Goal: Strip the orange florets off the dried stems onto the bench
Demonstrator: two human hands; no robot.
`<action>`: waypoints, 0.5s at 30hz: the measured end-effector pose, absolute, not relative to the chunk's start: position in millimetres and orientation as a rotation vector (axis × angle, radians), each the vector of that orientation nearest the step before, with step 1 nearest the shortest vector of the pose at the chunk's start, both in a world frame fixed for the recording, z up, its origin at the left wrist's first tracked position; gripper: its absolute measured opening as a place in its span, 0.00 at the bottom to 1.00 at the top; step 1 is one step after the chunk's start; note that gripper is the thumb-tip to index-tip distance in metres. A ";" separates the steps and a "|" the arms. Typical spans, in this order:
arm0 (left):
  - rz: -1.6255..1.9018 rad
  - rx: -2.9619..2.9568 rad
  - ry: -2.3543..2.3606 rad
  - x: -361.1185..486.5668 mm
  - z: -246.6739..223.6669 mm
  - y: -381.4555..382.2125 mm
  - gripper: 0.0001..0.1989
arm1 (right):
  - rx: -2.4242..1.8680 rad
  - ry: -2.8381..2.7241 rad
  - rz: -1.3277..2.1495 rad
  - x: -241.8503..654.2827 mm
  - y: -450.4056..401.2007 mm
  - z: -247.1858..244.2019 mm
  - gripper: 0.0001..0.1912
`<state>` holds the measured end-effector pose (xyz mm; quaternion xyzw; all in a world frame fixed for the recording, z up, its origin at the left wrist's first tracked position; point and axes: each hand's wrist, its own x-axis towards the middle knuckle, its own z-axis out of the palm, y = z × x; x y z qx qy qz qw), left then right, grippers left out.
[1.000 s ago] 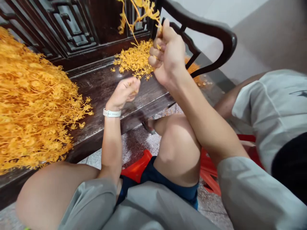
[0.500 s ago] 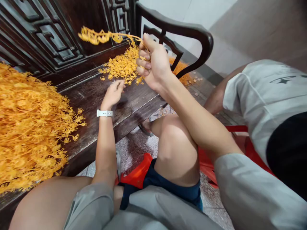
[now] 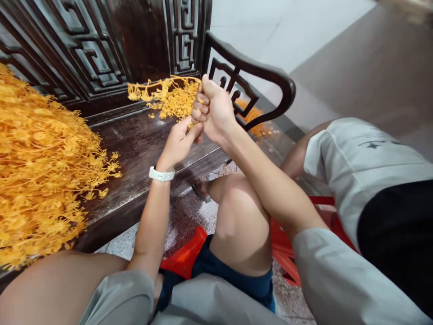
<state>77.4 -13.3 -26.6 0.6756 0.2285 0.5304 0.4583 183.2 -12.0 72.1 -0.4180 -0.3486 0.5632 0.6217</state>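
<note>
My right hand point(image 3: 216, 108) is closed in a fist around a yellow plastic flower stem point(image 3: 147, 90), whose flowered end sticks out to the left above the bench. Just below, my left hand point(image 3: 181, 142), with a white band on the wrist, pinches a bit of yellow plastic at the lower side of the right fist. The fingers partly hide that piece. Behind both hands, a small pile of loose yellow plastic flower pieces point(image 3: 176, 101) lies on the dark wooden bench point(image 3: 131, 140). A large heap of yellow flower stems point(image 3: 43, 176) fills the bench's left side.
The bench's curved armrest point(image 3: 257, 74) rises beyond my right hand. More orange pieces point(image 3: 252, 115) lie past it. At right sits another person in light shorts point(image 3: 365, 149), near a red plastic stool point(image 3: 287, 253). Something red point(image 3: 187, 255) is between my legs.
My left hand has moved up and right to meet the right hand, its fingers now pinched. The right hand has come down a little with the stem.
</note>
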 end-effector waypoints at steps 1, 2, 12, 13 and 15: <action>1.261 1.692 0.514 70.6 -23.9 -13.8 0.29 | -0.955 -0.795 1.352 185.8 -11.7 72.8 0.25; 1.220 1.716 0.467 63.5 -21.1 -13.9 0.29 | -0.964 -0.796 1.422 188.2 -11.8 74.0 0.24; 0.942 1.052 -0.421 66.2 -54.1 -10.9 0.30 | -0.806 -0.716 1.918 168.6 -49.6 84.7 0.11; 0.949 0.929 -0.557 75.8 -62.0 -15.9 0.31 | -0.784 -0.687 1.909 170.0 -50.7 86.4 0.11; 0.891 0.748 -0.789 93.2 -74.6 -28.7 0.34 | -0.749 -0.662 1.847 178.1 -50.5 91.4 0.11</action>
